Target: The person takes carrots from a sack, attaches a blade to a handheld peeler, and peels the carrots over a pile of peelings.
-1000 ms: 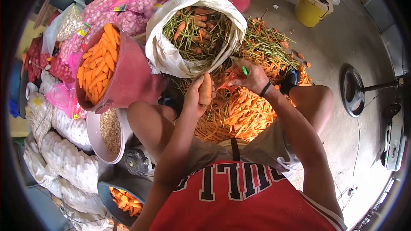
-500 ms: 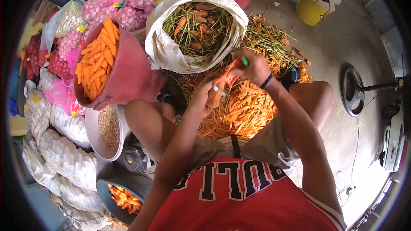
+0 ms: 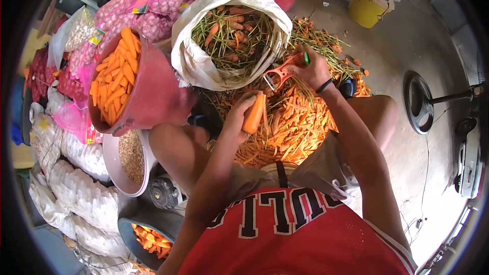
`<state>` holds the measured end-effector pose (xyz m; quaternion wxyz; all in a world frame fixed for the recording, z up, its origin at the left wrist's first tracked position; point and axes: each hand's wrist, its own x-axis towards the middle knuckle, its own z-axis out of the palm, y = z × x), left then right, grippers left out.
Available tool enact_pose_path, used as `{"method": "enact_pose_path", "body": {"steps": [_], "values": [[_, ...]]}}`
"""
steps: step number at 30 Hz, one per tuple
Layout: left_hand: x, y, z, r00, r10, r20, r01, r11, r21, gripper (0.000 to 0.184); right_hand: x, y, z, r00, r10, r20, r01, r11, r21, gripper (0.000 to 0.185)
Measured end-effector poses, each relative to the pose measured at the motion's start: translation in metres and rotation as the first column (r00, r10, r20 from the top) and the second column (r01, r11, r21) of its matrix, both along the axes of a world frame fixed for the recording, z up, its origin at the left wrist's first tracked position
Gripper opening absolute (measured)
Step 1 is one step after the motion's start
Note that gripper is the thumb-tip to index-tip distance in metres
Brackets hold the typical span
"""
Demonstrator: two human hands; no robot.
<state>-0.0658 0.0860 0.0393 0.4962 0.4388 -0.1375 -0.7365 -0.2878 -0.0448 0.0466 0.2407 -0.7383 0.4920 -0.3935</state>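
In my left hand (image 3: 239,115) is a carrot (image 3: 254,114), bright orange and partly peeled, with a strip of peel hanging at its right side. My right hand (image 3: 311,69) grips a red peeler (image 3: 280,75) with a green part on its handle. The peeler is apart from the carrot, up and to its right. Under both hands lies a heap of orange peelings (image 3: 295,127). Just beyond them stands a white sack (image 3: 188,56) holding unpeeled carrots and green stalks.
On the left, a red bucket (image 3: 158,86) holds peeled carrots, near a pale basin (image 3: 109,160) and a dark container (image 3: 132,242) of carrot pieces. Mesh bags of garlic (image 3: 158,23) lie behind. A yellow bucket (image 3: 364,10) and a round-based stand (image 3: 418,102) are on the right.
The peeler met the carrot half a second ago and has since moved away up and right with my right hand. The carrot's visible side has turned from brownish to bright orange.
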Motion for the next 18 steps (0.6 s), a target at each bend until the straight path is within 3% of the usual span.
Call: {"method": "enact_pose_path", "body": {"steps": [1, 2, 4, 5, 8, 9, 10, 12, 13, 15, 16, 17, 18], "values": [[0.005, -0.002, -0.009, 0.998, -0.027, -0.051, 0.026, 0.999, -0.027, 0.023, -0.001, 0.005, 0.002, 0.995, 0.062, 0.072, -0.075, 0.976, 0.204, 0.058], [0.011, -0.006, -0.020, 0.994, -0.049, -0.101, 0.046, 0.998, -0.030, 0.023, 0.004, 0.012, -0.008, 0.973, 0.162, 0.167, -0.204, 0.939, 0.277, 0.061], [0.019, -0.008, -0.040, 0.976, -0.082, -0.202, 0.079, 0.997, -0.027, 0.024, 0.022, 0.049, 0.009, 0.937, 0.344, -0.059, -0.342, 0.939, 0.042, 0.058], [-0.002, -0.009, -0.013, 0.988, 0.118, -0.103, -0.113, 0.992, 0.060, 0.025, 0.033, 0.058, 0.014, 0.903, 0.424, -0.069, -0.426, 0.866, -0.263, 0.055], [0.004, 0.003, -0.012, 0.998, -0.044, -0.039, 0.043, 0.999, -0.024, 0.026, 0.014, 0.035, 0.005, 0.937, 0.347, -0.037, -0.348, 0.937, -0.016, 0.055], [0.006, 0.003, -0.018, 0.998, -0.058, -0.035, 0.057, 0.998, -0.037, 0.027, 0.007, 0.022, 0.000, 0.976, 0.210, -0.058, -0.208, 0.977, 0.038, 0.055], [0.006, 0.003, -0.015, 0.998, -0.038, -0.043, 0.037, 0.999, -0.030, 0.027, 0.002, 0.014, 0.000, 0.996, 0.087, 0.016, -0.088, 0.993, 0.076, 0.054], [0.003, 0.000, -0.008, 0.998, 0.001, -0.062, -0.003, 1.000, -0.027, 0.026, 0.002, 0.011, -0.007, 0.986, 0.065, 0.157, -0.090, 0.983, 0.159, 0.054], [0.007, -0.005, -0.014, 0.990, -0.008, -0.144, 0.007, 1.000, -0.003, 0.028, 0.008, 0.020, -0.001, 0.979, 0.177, 0.103, -0.185, 0.980, 0.070, 0.056], [0.000, -0.008, -0.017, 0.991, 0.074, -0.112, -0.068, 0.996, 0.056, 0.028, 0.026, 0.051, 0.009, 0.914, 0.406, -0.013, -0.406, 0.912, -0.057, 0.057], [-0.002, -0.008, -0.016, 0.989, 0.114, -0.090, -0.106, 0.990, 0.089, 0.028, 0.033, 0.059, 0.010, 0.908, 0.414, -0.069, -0.419, 0.885, -0.203, 0.055], [0.004, -0.005, -0.024, 0.996, 0.003, -0.092, -0.002, 1.000, 0.004, 0.029, 0.028, 0.051, 0.003, 0.918, 0.389, -0.077, -0.396, 0.904, -0.159, 0.055], [0.006, 0.000, -0.025, 0.998, -0.004, -0.059, 0.003, 1.000, -0.001, 0.029, 0.021, 0.039, -0.005, 0.928, 0.363, -0.083, -0.371, 0.922, -0.109, 0.055]]}}
